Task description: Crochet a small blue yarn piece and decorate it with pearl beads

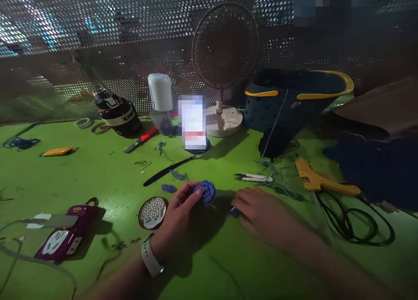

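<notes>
A blue-purple crocheted flower (209, 193) is pinched between the thumb and fingers of my left hand (181, 206), just above the table. To its right, my right hand (256, 210) has its fingers curled down over a small dark blue piece (234, 211), mostly hidden beneath them. A shallow dish of white pearl beads (152, 213) sits beside my left hand. Beyond that hand lies a small blue crocheted oval (168, 188). White-handled thread snips (254, 178) rest past my right hand.
On the right are a yellow glue gun (323, 180) with a coiled black cord and a dark blue basket (277, 104). A fan (225, 47) and a lit phone (195, 123) stand at the back. A purple power bank (67, 234) lies left, and a red-handled cutter (142, 139) behind.
</notes>
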A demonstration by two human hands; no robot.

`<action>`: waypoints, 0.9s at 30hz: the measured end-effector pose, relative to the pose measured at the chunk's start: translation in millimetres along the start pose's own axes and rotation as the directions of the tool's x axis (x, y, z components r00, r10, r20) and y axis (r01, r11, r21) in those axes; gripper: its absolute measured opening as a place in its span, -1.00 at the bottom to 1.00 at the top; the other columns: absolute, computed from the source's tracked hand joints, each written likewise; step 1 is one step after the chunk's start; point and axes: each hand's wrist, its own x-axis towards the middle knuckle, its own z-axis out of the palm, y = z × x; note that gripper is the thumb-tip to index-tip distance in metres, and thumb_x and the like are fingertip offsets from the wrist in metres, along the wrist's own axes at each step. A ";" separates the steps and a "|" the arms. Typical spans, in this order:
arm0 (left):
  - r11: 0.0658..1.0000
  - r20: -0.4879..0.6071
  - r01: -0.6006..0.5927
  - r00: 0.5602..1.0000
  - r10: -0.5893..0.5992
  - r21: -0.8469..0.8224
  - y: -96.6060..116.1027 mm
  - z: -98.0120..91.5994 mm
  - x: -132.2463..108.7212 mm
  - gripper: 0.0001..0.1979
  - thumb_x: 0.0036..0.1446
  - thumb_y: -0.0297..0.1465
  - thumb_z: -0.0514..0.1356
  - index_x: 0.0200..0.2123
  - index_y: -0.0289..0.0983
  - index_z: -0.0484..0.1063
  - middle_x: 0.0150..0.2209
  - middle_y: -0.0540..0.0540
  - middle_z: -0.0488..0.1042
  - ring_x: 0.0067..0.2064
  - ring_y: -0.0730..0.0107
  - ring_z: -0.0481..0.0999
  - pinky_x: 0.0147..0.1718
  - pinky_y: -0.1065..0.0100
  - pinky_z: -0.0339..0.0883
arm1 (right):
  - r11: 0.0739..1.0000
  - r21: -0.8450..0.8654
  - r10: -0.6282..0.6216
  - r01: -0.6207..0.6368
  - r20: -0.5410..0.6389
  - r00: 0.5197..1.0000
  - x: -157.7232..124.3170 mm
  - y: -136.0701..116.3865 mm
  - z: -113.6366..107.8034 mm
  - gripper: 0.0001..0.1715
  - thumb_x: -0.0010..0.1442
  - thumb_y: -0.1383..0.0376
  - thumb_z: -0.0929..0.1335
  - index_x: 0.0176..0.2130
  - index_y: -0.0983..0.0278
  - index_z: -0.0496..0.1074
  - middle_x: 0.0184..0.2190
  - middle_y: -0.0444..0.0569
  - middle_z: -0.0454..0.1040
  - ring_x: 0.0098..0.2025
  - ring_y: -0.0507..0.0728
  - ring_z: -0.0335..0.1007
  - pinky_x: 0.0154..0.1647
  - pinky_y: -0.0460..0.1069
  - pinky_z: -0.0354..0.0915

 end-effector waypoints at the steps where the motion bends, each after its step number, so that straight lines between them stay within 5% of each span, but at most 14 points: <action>1: 1.000 0.026 0.005 1.000 -0.005 0.000 -0.2 0.1 -0.5 -0.74 -0.04 -0.30 0.39 -0.24 -0.23 0.51 -0.25 0.00 0.59 -0.24 0.46 0.54 -0.23 0.49 0.42 | 0.998 0.059 0.035 -0.034 -0.019 0.999 2.4 0.3 -1.6 -0.77 0.11 0.45 0.35 -0.18 0.36 0.52 -0.23 0.14 0.54 -0.16 0.31 0.46 -0.14 0.24 0.34; 4: 0.995 0.110 0.080 0.991 -0.074 -0.055 -0.7 0.3 -2.2 -0.73 -0.03 -0.34 0.39 -0.23 -0.25 0.50 -0.26 -0.03 0.59 -0.27 0.43 0.55 -0.24 0.45 0.43 | 0.853 0.485 0.232 -0.192 -0.024 0.972 7.4 1.5 -10.1 -0.77 0.21 0.36 0.31 -0.17 0.30 0.53 -0.25 0.07 0.57 -0.19 0.24 0.48 -0.16 0.17 0.36; 8: 0.961 0.229 0.234 0.953 -0.197 -0.146 4.5 3.6 -6.6 -0.71 -0.03 -0.39 0.38 -0.20 -0.29 0.47 -0.35 -0.04 0.56 -0.43 0.49 0.51 -0.41 0.47 0.38 | 0.222 0.926 0.360 -0.304 0.212 0.908 11.2 1.5 -12.1 -0.65 0.06 0.09 0.46 -0.22 0.26 0.54 -0.31 -0.04 0.58 -0.27 0.14 0.48 -0.22 0.06 0.36; 11: 0.936 0.270 0.299 0.931 -0.244 -0.186 10.7 7.8 -10.9 -0.69 -0.07 -0.42 0.41 -0.22 -0.30 0.47 -0.35 -0.04 0.55 -0.46 0.50 0.48 -0.45 0.47 0.35 | -0.062 0.945 0.354 -0.322 0.323 0.878 12.5 2.0 -5.2 -0.57 -0.06 0.07 0.53 -0.24 0.27 0.52 -0.39 -0.10 0.53 -0.39 0.06 0.42 -0.29 0.00 0.33; 20: 0.897 0.308 0.362 0.909 -0.280 -0.254 8.4 5.6 -11.2 -0.71 -0.11 -0.44 0.43 -0.25 -0.28 0.52 -0.38 -0.03 0.57 -0.47 0.50 0.49 -0.43 0.46 0.34 | -0.074 0.957 0.386 -0.279 0.286 0.877 10.9 3.4 0.8 -0.64 0.01 0.04 0.50 -0.33 0.26 0.52 -0.58 -0.25 0.38 -0.62 -0.12 0.07 -0.61 -0.16 -0.03; 27: 0.862 0.366 0.394 0.890 -0.272 -0.318 7.6 8.3 -11.4 -0.83 0.00 -0.47 0.34 -0.27 -0.27 0.53 -0.34 -0.03 0.57 -0.41 0.49 0.50 -0.38 0.46 0.36 | -0.242 0.924 0.307 -0.295 0.361 0.880 10.6 -0.8 3.9 -0.73 0.08 0.10 0.47 -0.32 0.25 0.55 -0.54 -0.18 0.44 -0.59 -0.09 0.19 -0.56 -0.14 0.09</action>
